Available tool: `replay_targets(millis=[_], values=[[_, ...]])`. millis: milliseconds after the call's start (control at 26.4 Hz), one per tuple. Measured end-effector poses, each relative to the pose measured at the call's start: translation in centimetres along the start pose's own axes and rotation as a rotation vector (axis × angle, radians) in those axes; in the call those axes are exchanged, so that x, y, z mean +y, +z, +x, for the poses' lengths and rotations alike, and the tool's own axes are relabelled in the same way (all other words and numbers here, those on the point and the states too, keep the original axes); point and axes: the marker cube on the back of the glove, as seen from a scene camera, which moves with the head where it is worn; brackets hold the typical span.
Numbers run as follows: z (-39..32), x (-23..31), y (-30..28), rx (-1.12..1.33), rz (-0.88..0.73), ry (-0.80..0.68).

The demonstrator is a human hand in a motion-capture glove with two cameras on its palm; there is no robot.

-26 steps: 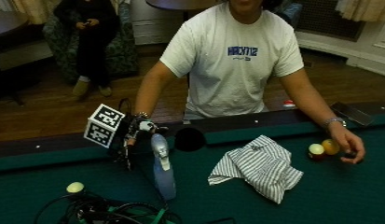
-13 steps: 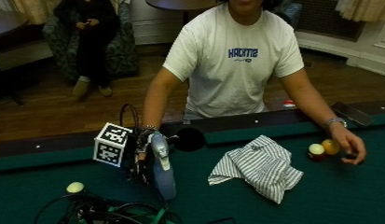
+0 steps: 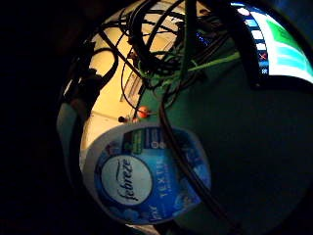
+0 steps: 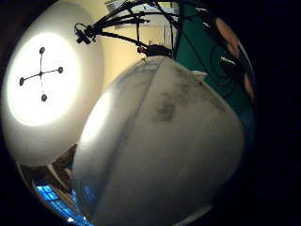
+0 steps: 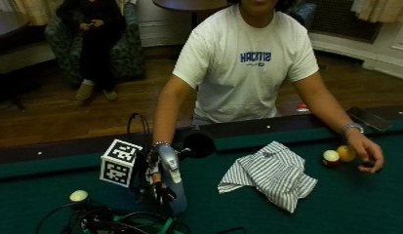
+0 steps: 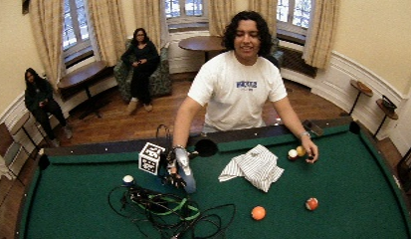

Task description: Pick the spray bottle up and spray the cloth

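The spray bottle [image 5: 173,183] stands upright on the green counter [image 5: 357,204], near the edge closest to you and beside a pocket hole [image 5: 199,144]. Your right hand [image 5: 159,187] in the black glove is at the bottle, with its fingers curled around the bottle's side below the white spray head. Your arm comes straight down from your shoulder to it, over the counter's edge. In the palm views the bottle's blue label [image 3: 146,178] and its white top [image 4: 160,146] fill much of the picture, so the bottle is close to your palm. The striped cloth [image 5: 269,174] lies crumpled on the counter to the bottle's side, apart from it. Your bare hand [image 5: 367,152] rests on the counter past the cloth, next to two balls [image 5: 337,156]
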Motion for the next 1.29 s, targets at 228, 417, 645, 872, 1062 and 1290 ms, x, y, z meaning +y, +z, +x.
replay_targets(millis=[228,417,645,872,1062,1290], values=[[-0.4,-1.4,1.1,0.004,-0.012,0.021],[-1.5,-1.8,1.8,-0.041,0.015,-0.002],[-4.4,-0.5,1.4,0.004,0.013,-0.085],[-13.0,0.4,-0.7,-0.011,-0.058,-0.195],[-20.3,0.7,-1.9,-0.036,-0.114,-0.247],[-26.4,0.8,-1.9,-0.031,-0.181,-0.295]])
